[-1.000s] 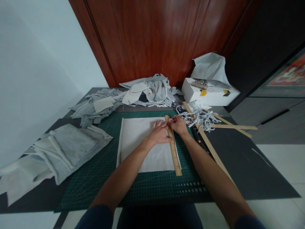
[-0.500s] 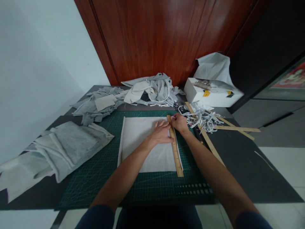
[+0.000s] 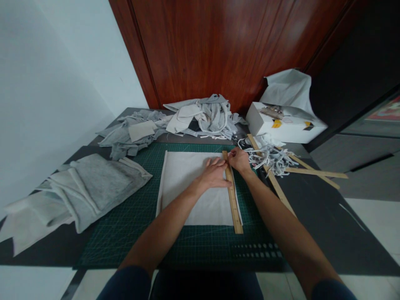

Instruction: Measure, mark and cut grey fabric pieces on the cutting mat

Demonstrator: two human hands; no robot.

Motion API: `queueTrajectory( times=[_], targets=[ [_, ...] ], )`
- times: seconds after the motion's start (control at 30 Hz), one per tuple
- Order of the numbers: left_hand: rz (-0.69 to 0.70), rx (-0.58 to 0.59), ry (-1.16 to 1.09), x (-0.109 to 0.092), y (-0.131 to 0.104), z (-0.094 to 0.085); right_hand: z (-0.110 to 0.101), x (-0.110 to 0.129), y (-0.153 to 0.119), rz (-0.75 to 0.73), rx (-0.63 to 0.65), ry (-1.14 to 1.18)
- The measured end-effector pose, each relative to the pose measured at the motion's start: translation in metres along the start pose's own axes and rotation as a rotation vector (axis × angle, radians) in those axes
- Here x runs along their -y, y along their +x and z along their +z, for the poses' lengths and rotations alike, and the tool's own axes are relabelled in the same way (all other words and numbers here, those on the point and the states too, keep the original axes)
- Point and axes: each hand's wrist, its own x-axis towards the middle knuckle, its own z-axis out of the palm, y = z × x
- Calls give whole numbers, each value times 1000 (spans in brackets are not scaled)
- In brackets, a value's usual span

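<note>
A pale, roughly square piece of fabric (image 3: 196, 166) lies flat on the green cutting mat (image 3: 131, 225). Along its right side rests a wooden ruler (image 3: 235, 204), with a narrow fabric margin showing beyond it. My left hand (image 3: 214, 173) is spread on the fabric, fingers outstretched and pressing on the ruler's upper half. Close by, at the ruler's far end, my right hand (image 3: 239, 159) has its fingers pinched together at the fabric's right edge. What sits between those fingertips is too small to make out, though a pinkish-white bit shows.
Folded grey fabric (image 3: 103, 183) lies to the left. Scrap piles (image 3: 206, 116) line the back by the wooden door. At right are tangled fabric strips (image 3: 271, 158), crossed wooden slats (image 3: 315, 172) and a white box (image 3: 284, 127) with cloth on it.
The whole view has shifted slightly, moving the scene a little to the right. Both hands keep nearly the same places on the ruler and the fabric edge.
</note>
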Motion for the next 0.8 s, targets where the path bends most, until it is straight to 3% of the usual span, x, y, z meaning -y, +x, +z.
queueTrajectory(
  times=[0.63, 0.8],
  targets=[
    [-9, 27, 4, -1, -2, -4, 4, 5, -1, -55, -55, 3],
    [-3, 15, 3, 1, -1, -2, 0, 0, -15, -60, -22, -29]
  ],
)
